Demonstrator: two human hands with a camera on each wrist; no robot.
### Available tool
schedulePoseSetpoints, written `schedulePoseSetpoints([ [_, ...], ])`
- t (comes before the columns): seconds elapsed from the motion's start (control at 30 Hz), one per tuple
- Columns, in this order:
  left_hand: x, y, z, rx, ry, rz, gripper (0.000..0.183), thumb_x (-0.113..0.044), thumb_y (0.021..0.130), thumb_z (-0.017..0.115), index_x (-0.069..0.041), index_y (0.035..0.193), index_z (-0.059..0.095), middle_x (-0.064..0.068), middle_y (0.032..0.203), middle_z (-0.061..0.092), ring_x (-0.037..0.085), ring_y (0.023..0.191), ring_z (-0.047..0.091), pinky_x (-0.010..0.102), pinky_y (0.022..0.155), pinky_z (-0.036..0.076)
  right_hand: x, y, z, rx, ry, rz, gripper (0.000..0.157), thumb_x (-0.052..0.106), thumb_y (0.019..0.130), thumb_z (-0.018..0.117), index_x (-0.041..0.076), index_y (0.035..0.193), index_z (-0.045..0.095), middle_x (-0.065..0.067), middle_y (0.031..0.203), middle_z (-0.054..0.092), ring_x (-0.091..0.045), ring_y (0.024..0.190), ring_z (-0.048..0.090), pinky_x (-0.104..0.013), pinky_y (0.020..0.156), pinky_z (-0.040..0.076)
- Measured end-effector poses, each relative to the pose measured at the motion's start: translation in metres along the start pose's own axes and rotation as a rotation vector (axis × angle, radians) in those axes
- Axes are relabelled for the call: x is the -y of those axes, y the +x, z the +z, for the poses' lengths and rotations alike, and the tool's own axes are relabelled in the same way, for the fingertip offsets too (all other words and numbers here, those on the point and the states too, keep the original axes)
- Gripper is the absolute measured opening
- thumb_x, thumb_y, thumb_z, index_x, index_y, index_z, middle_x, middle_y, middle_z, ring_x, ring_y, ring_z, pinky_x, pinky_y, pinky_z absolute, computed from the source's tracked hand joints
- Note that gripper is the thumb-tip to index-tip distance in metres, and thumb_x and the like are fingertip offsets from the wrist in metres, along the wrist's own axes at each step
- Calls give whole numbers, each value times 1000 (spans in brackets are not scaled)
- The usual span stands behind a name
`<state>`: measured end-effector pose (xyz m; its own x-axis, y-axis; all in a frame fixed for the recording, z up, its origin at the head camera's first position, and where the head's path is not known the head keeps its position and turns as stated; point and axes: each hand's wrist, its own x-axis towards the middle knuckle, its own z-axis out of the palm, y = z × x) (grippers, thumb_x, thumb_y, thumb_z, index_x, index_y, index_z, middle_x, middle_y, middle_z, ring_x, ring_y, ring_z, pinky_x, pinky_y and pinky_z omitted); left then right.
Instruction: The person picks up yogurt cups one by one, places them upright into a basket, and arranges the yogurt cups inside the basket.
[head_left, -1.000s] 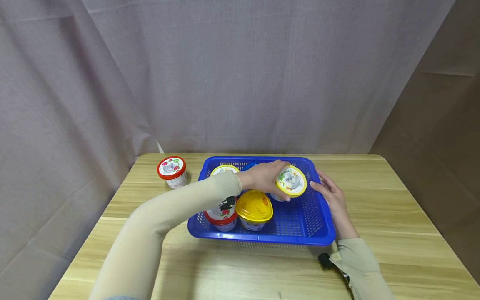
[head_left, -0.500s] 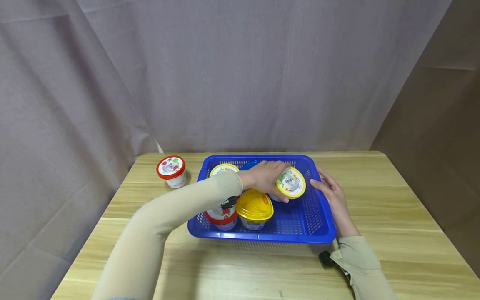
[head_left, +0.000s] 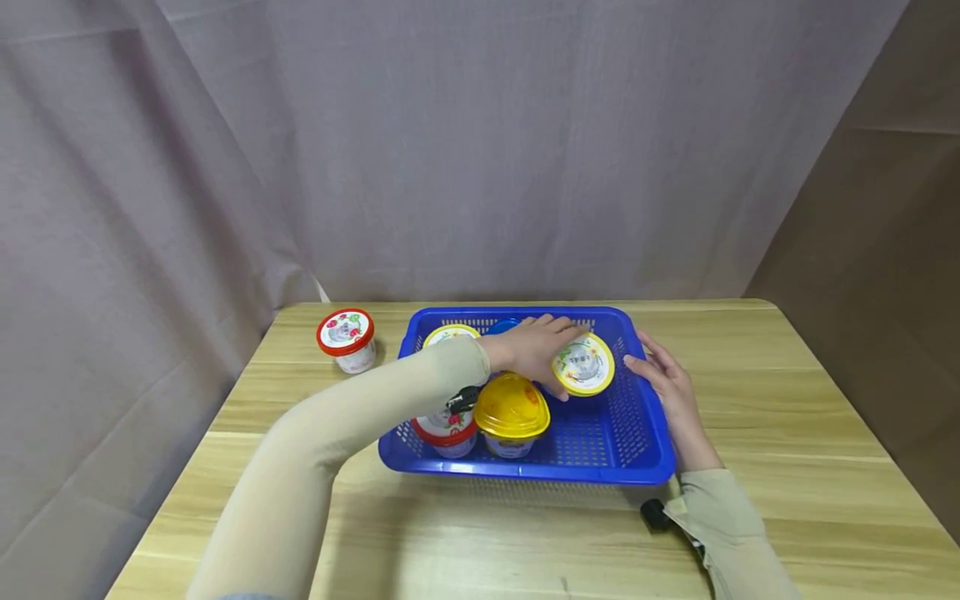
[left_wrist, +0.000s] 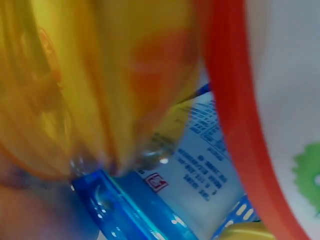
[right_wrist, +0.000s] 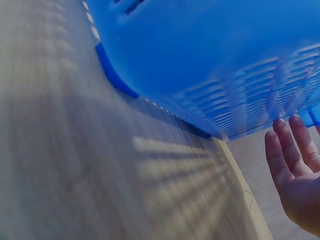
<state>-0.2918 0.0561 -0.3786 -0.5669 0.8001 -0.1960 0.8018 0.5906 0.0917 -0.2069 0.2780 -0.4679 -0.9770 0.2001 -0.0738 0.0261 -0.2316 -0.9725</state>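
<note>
My left hand [head_left: 536, 346] reaches across the blue basket [head_left: 525, 472], beside a round white tub with a yellow-rimmed lid [head_left: 583, 364]. Its fingers lie at the tub's upper left edge; the thumb points forward, left of the tub. My right hand [head_left: 672, 396] is at the basket's right side, thumb on the rim, other fingers along the outer wall. In the right wrist view, its fingers [right_wrist: 284, 150] look nearly straight. Around the left wrist stand a yellow-domed tub [head_left: 512, 408], a red-lidded tub [head_left: 450, 437], another yellow-rimmed tub [head_left: 450, 331] and a partly hidden blue lid [head_left: 504, 326].
On the wooden table [head_left: 780, 400], left of the basket, stands another red-lidded tub [head_left: 347, 340]. A grey curtain [head_left: 480, 150] hangs behind the table's far edge. The left forearm covers part of the basket's left side.
The yellow-rimmed tub sits slightly lower and flatter in the basket. My left thumb has drawn back to the left from the tub's front. The right hand stays at the basket's side.
</note>
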Motion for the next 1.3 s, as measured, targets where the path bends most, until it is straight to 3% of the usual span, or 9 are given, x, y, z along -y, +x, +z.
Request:
schedulePoseSetpoints([
  [0.2, -4, 4, -5, 39, 9, -19, 111, -46, 79, 85, -21, 163, 16, 0, 163, 26, 23, 144, 28, 47, 119, 23, 1, 0, -2, 17, 3, 12, 66, 22, 96, 71, 22, 155, 42, 8, 112, 63, -7, 90, 68, -26, 76, 59],
  [0.6, -5, 7, -12, 49, -1, -60, 107, -31, 78, 89, -24, 162, 23, 0, 159, 31, 23, 139, 32, 42, 111, 31, 0, -1, -5, 56, 41, -30, 64, 14, 97, 69, 18, 155, 43, 10, 106, 69, -11, 86, 71, -29, 71, 60],
  [0.87, -1, 5, -11, 55, -44, -72, 104, -31, 80, 87, -17, 161, 25, 3, 160, 31, 26, 144, 30, 48, 118, 24, -2, -1, -4, 73, 60, -22, 65, 13, 97, 68, 18, 156, 40, 9, 108, 68, -11, 89, 71, -29, 73, 59],
  [1.3, -2, 3, -13, 35, -40, -62, 103, -34, 81, 85, -19, 162, 23, 2, 159, 33, 23, 145, 28, 48, 119, 23, -4, 2, -2, 48, 53, -18, 63, 12, 97, 67, 17, 155, 42, 11, 105, 69, -9, 86, 70, -26, 72, 59],
])
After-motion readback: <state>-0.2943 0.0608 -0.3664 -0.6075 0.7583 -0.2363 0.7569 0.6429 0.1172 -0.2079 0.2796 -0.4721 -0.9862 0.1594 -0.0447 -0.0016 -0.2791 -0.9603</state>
